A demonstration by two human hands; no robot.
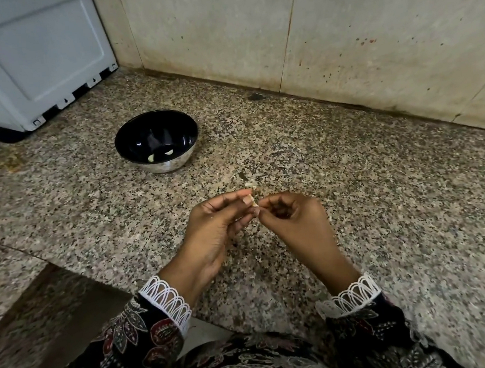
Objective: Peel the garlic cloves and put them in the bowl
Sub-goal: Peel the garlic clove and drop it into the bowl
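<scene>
Head view: a speckled granite worktop [353, 204] runs back to a beige tiled wall [340, 45] marked with dark and reddish spots. A white appliance [31, 55] stands on the worktop at the far left. Near it sits a steel bowl [164, 164] with a dark interior, holding two peeled garlic cloves [159, 156] against its near wall. A few scraps of papery skin [248, 182] lie on the worktop between the bowl and the hands. Both hands are raised above the worktop, well apart from the bowl, wrists in white lace cuffs on dark floral sleeves. The left hand [213, 229] has its fingers curled, thumb and fingertips pinching a garlic clove [255, 203]. The right hand [293, 220] meets it, fingers curled inward, thumb and forefinger nipping the same clove at its right edge. Most of the clove is hidden between the fingertips.
</scene>
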